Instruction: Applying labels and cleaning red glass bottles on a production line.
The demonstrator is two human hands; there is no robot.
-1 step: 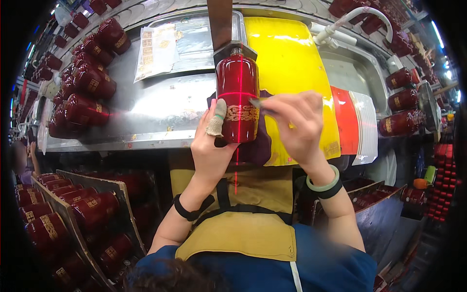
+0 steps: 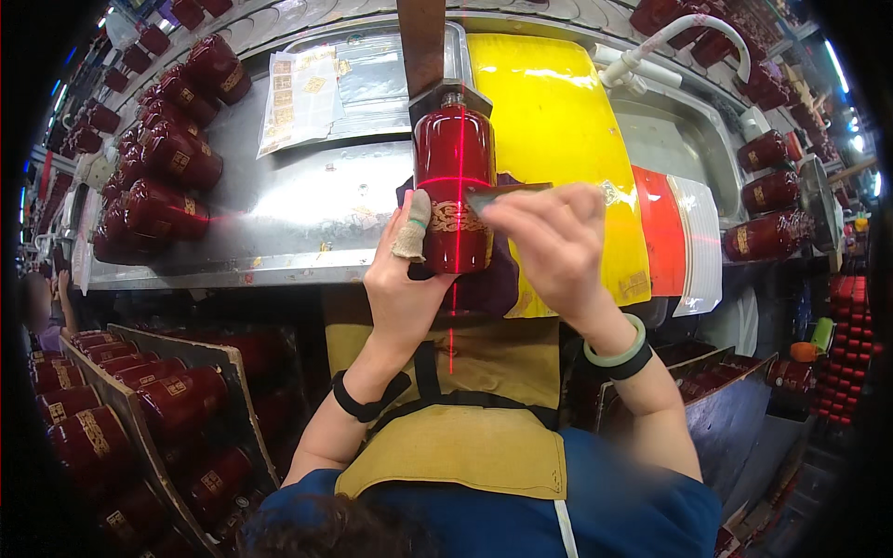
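A glossy red bottle (image 2: 453, 158) lies on a dark purple cloth (image 2: 493, 284) at the front of a steel table (image 2: 307, 214), its neck against a brown upright stop (image 2: 423, 46). A red laser cross falls on the bottle. My left hand (image 2: 405, 293) grips its lower left side; the thumb wears a cloth finger cover. My right hand (image 2: 558, 246) pinches a small flat dark scraper (image 2: 502, 192) and lays it across the bottle just above the gold band label (image 2: 456, 220).
Several red bottles (image 2: 167, 177) lie along the table's left side, and more (image 2: 767, 232) stand at the right. A sheet of gold labels (image 2: 298, 88) and a yellow mat (image 2: 558, 121) lie on the table. Crates of bottles (image 2: 112, 409) stand lower left. A white tap (image 2: 670, 37) arches at the back.
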